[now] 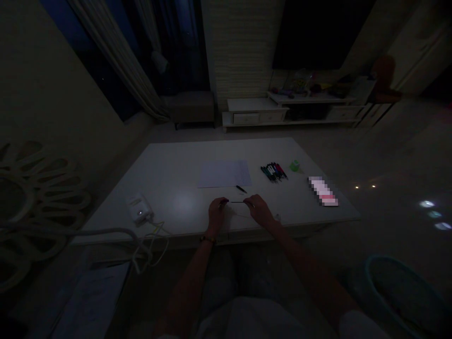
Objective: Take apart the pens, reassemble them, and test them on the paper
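Note:
In dim light, my left hand point(216, 209) and my right hand point(260, 210) are raised over the near edge of the white table. Between them runs a thin dark stick that looks like a pen refill point(236, 202). Each hand is closed around one end of it, the fingers pinched; darker pieces at the fingertips are too small to make out. Just beyond lies a black pen part point(241, 189), with a tiny pale piece beside it. Behind that is a sheet of paper point(222, 174) with faint lines at its right side.
Several pens point(274, 172) lie bunched right of the paper, near a small green object point(294, 165). A phone point(322, 191) rests by the table's right edge. At left stands a white power strip point(139, 208) with cables. A teal-rimmed basket point(369, 268) is at lower right.

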Action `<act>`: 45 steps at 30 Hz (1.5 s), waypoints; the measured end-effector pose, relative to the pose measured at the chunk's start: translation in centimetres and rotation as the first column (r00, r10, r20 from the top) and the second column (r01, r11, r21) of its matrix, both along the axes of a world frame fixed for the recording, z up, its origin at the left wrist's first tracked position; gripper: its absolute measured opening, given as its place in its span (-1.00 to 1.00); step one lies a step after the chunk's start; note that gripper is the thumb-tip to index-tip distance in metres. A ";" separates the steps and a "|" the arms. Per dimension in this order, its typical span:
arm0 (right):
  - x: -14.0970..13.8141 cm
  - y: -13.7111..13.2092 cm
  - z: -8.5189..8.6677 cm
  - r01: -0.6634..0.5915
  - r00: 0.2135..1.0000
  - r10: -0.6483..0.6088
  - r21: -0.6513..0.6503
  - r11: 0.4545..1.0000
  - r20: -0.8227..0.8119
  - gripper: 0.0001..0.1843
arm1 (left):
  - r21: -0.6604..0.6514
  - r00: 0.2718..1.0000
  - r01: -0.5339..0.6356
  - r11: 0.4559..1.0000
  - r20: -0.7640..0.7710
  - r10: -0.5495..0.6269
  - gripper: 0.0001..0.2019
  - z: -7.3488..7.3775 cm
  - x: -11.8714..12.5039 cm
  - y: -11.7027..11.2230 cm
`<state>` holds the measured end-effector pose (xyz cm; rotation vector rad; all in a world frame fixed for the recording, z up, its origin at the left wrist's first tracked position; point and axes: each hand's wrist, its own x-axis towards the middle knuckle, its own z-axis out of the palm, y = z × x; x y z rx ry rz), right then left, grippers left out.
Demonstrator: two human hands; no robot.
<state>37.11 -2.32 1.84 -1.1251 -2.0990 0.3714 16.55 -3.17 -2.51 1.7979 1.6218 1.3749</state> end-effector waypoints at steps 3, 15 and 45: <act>0.2 0.0 0.1 0.021 1.000 -0.021 0.008 1.000 -0.001 -0.76 | 0.016 1.000 0.002 1.000 -0.015 -0.002 -0.83 -0.1 -0.1 0.1; -1.0 0.9 -0.3 -0.097 0.993 0.096 0.021 0.995 0.064 -0.81 | 0.051 0.851 0.163 0.985 -0.512 -0.114 -0.86 0.9 0.9 -0.9; -2.4 5.5 -4.1 0.203 0.970 -0.225 -0.206 0.957 -0.089 -0.80 | -0.066 0.749 -0.124 0.990 -0.661 0.049 -0.82 1.7 1.7 -1.0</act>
